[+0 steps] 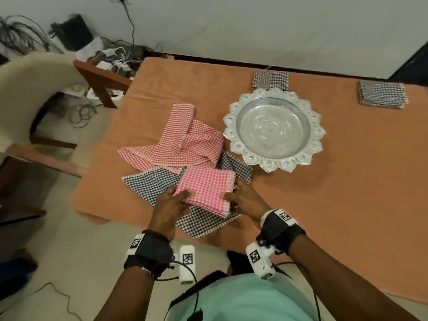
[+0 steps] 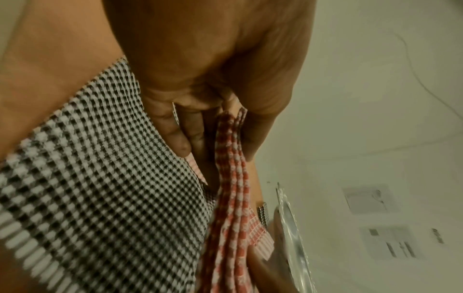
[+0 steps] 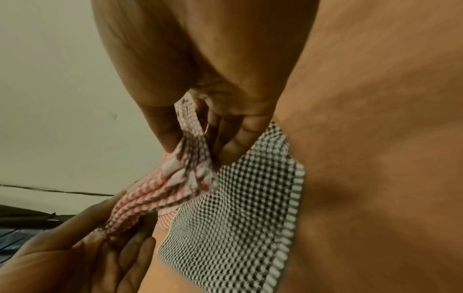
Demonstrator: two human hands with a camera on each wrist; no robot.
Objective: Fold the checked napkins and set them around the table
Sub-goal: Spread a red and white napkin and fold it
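A folded red-checked napkin (image 1: pixel 206 191) is held just above the table's near edge. My left hand (image 1: pixel 172 202) pinches its left side, thumb on top and fingers under the layers (image 2: pixel 233 158). My right hand (image 1: pixel 238 195) pinches its right edge (image 3: pixel 190 158) the same way. Under it lies an unfolded black-checked napkin (image 1: pixel 148 184), spread flat (image 2: pixel 100 178) (image 3: pixel 238 208). Behind them sits a loose red-checked napkin (image 1: pixel 183 137). Two folded black-checked napkins lie at the far edge, one (image 1: pixel 270 81) behind the plate and one (image 1: pixel 382 96) to the right.
A silver scalloped plate (image 1: pixel 234 117) stands in the middle of the orange-covered table (image 1: pixel 347 170). A cream chair (image 1: pixel 27 89) stands to the left. Cables and boxes crowd the floor (image 1: pixel 104 56) at the back left.
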